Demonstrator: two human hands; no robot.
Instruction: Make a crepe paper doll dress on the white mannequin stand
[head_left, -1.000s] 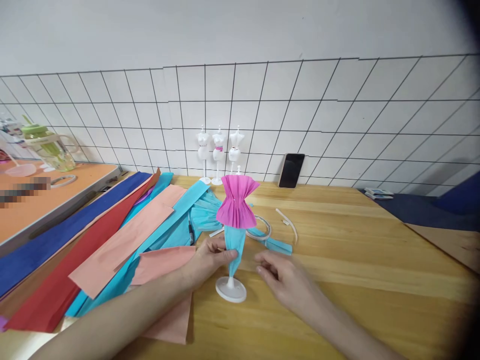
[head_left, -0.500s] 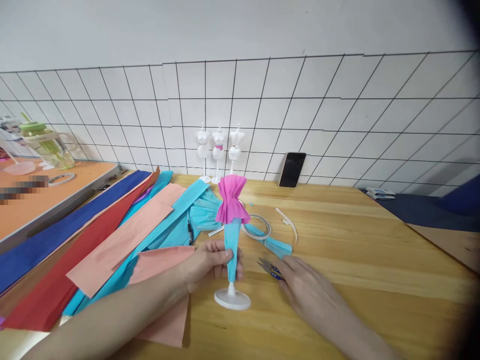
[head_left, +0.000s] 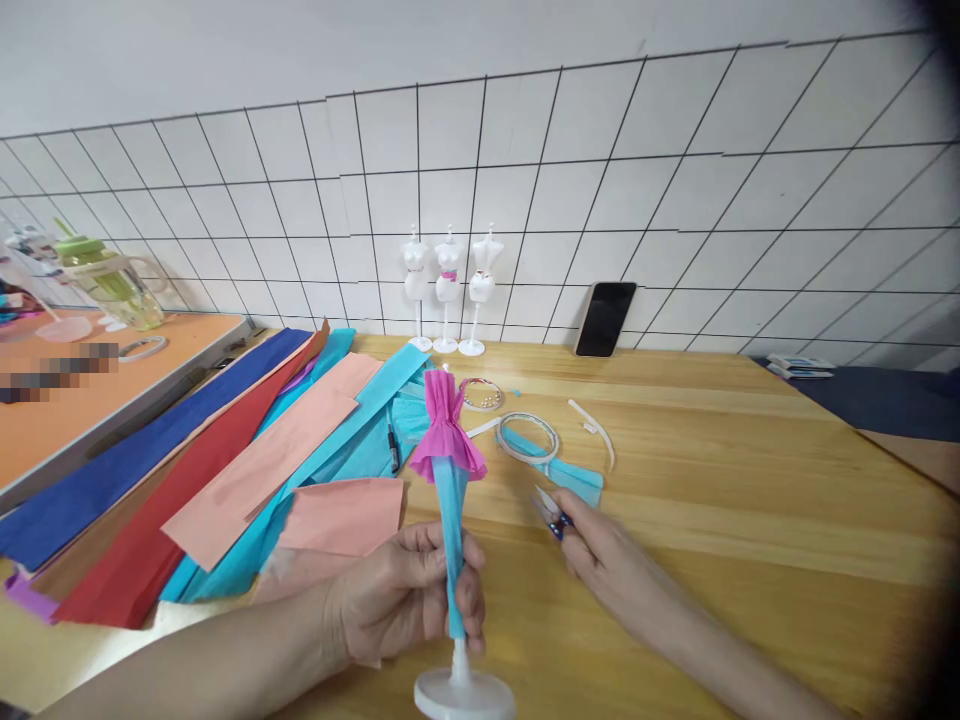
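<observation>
My left hand (head_left: pixel 409 605) is closed round the blue paper skirt of a small mannequin (head_left: pixel 448 500) on a white round stand (head_left: pixel 463 693). The mannequin wears a pink pleated paper top (head_left: pixel 444 430) and tilts a little. My right hand (head_left: pixel 600 550) lies on the wooden table (head_left: pixel 750 540) to the right and grips small scissors (head_left: pixel 549 510), whose blades point up and left toward the mannequin.
Long strips of blue, red, pink and turquoise crepe paper (head_left: pixel 225 470) cover the table's left. Three white mannequins (head_left: pixel 448 285) and a dark phone (head_left: pixel 604 318) stand against the gridded wall. Tape rings (head_left: pixel 529 437), a pen (head_left: pixel 392 450) and paper scraps lie behind the mannequin. An orange table with a cup (head_left: pixel 112 290) is far left.
My left hand has drawn the dressed mannequin closer to me and lower in view. My right hand has picked up the scissors from the table and raised the blades.
</observation>
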